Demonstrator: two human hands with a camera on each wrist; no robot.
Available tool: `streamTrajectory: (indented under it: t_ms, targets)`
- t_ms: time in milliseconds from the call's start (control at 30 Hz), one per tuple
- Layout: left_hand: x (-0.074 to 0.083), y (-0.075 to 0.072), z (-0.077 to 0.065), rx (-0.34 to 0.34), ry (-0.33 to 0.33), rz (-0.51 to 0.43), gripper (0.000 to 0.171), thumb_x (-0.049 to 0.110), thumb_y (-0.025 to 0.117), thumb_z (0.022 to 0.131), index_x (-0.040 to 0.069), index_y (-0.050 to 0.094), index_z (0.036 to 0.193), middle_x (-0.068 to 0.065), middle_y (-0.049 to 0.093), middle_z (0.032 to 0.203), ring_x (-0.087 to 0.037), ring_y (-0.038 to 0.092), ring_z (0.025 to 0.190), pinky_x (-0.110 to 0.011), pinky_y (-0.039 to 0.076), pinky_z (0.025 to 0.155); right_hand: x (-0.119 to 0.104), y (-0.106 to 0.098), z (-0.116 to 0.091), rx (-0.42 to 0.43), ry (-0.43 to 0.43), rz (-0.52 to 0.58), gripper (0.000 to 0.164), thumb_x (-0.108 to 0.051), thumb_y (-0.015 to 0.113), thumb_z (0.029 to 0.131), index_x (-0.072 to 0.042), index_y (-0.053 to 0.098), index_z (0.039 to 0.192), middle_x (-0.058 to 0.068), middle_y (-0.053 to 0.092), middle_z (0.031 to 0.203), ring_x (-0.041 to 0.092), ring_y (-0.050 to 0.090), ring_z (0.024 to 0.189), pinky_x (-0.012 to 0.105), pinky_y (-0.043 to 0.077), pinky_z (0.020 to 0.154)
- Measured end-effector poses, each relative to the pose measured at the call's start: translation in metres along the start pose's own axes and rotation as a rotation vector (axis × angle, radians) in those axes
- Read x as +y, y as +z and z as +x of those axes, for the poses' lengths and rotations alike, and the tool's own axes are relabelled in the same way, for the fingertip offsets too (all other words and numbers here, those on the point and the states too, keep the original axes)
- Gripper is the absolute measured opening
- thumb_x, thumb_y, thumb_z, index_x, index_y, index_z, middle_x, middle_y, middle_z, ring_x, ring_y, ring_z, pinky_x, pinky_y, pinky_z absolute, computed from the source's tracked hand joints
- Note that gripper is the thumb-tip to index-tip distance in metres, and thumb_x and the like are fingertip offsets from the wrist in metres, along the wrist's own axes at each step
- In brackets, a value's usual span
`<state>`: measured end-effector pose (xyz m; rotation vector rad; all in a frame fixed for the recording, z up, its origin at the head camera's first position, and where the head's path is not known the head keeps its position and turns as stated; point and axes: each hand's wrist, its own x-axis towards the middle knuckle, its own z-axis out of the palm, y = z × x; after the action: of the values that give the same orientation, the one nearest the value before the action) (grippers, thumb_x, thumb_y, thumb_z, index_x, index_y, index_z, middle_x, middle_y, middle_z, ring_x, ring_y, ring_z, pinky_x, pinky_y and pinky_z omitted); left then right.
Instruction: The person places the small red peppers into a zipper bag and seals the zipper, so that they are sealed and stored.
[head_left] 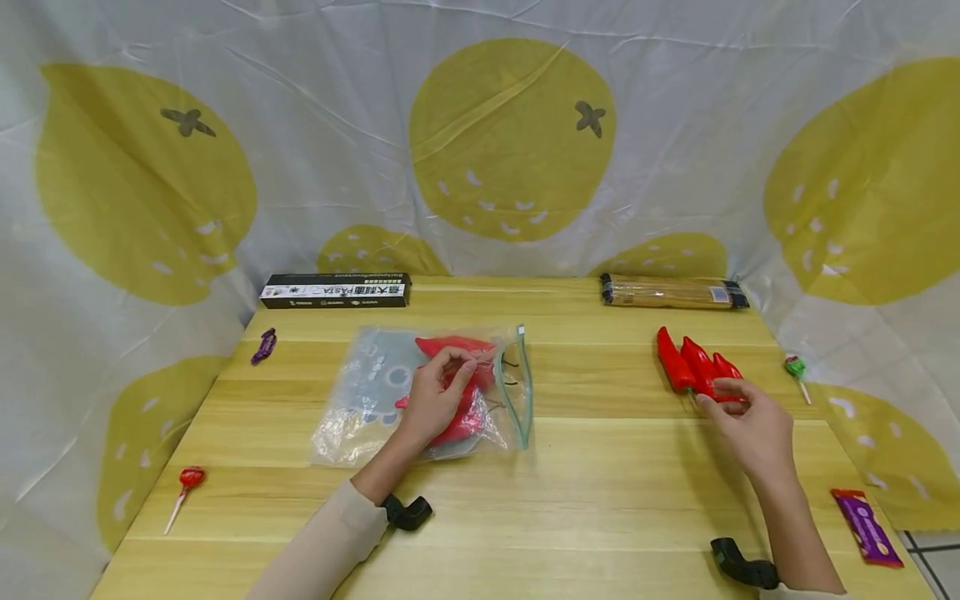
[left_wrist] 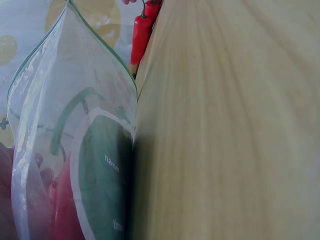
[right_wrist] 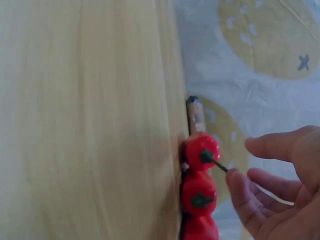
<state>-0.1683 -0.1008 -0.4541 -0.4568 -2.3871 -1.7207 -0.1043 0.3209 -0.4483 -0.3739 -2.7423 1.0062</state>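
Observation:
A clear zip bag (head_left: 352, 425) with a green-edged mouth lies on the table, its mouth facing right. Several red chili peppers (head_left: 457, 425) show through its film. My left hand (head_left: 435, 400) is over the bag and pinches its upper film between thumb and fingers; in the left wrist view the mouth (left_wrist: 102, 42) gapes. To the right, three red chili peppers (head_left: 675, 362) lie side by side with green stems toward me. My right hand (head_left: 753, 425) is at their stem ends, thumb and fingers apart. One fingertip (right_wrist: 235, 177) is right at the tip of the nearest stem (right_wrist: 220, 165).
At the back stand a black pasta box (head_left: 337, 292) on the left and a pack of spaghetti (head_left: 671, 292) on the right. A purple candy (head_left: 264, 346) and red lollipop (head_left: 191, 477) lie left; a green lollipop (head_left: 795, 367) and purple wrapped bar (head_left: 866, 527) lie right.

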Motion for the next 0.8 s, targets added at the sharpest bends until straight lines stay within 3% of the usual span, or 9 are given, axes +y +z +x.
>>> streamTrajectory:
  t_ms: [167, 267, 367, 600, 800]
  targets:
    - [0.000, 0.000, 0.001, 0.006, 0.007, -0.004, 0.015, 0.018, 0.062, 0.096, 0.008, 0.062, 0.106, -0.004, 0.071, 0.108, -0.019, 0.067, 0.103, -0.019, 0.051, 0.084, 0.005, 0.005, 0.001, -0.074, -0.009, -0.023, 0.044, -0.033, 0.069, 0.090, 0.000, 0.063, 0.119, 0.018, 0.070, 0.102, 0.010, 0.064, 0.075, 0.013, 0.046, 0.060]
    - [-0.002, 0.000, 0.000, 0.003, 0.009, -0.016, 0.014, 0.017, 0.062, 0.095, 0.008, 0.062, 0.106, -0.004, 0.072, 0.108, -0.019, 0.068, 0.103, -0.019, 0.052, 0.084, 0.007, 0.010, 0.001, -0.126, 0.022, 0.004, 0.040, -0.030, 0.066, 0.093, 0.001, 0.063, 0.118, 0.018, 0.071, 0.098, 0.016, 0.068, 0.071, 0.013, 0.047, 0.060]
    - [-0.003, 0.000, -0.002, -0.004, 0.005, -0.021, 0.014, 0.017, 0.062, 0.095, 0.008, 0.062, 0.106, -0.003, 0.071, 0.109, -0.018, 0.067, 0.103, -0.018, 0.052, 0.085, 0.008, 0.014, 0.000, -0.157, 0.065, 0.041, 0.036, -0.027, 0.062, 0.096, 0.001, 0.063, 0.118, 0.018, 0.072, 0.094, 0.017, 0.071, 0.065, 0.016, 0.050, 0.060]
    - [-0.001, -0.001, -0.002, -0.005, 0.016, -0.039, 0.014, 0.016, 0.062, 0.096, 0.007, 0.062, 0.105, -0.005, 0.071, 0.106, -0.017, 0.067, 0.100, -0.019, 0.052, 0.083, 0.005, 0.016, -0.002, -0.135, 0.149, 0.093, 0.029, -0.020, 0.059, 0.097, 0.003, 0.064, 0.115, 0.020, 0.072, 0.092, 0.020, 0.071, 0.064, 0.025, 0.057, 0.058]
    - [0.002, -0.002, -0.001, -0.005, -0.004, -0.037, 0.014, 0.018, 0.062, 0.096, 0.007, 0.062, 0.106, -0.004, 0.071, 0.106, -0.016, 0.067, 0.100, -0.020, 0.052, 0.082, 0.004, 0.015, -0.001, -0.114, 0.104, 0.026, 0.026, -0.020, 0.059, 0.096, 0.001, 0.067, 0.110, 0.014, 0.073, 0.084, 0.016, 0.069, 0.062, 0.020, 0.053, 0.057]
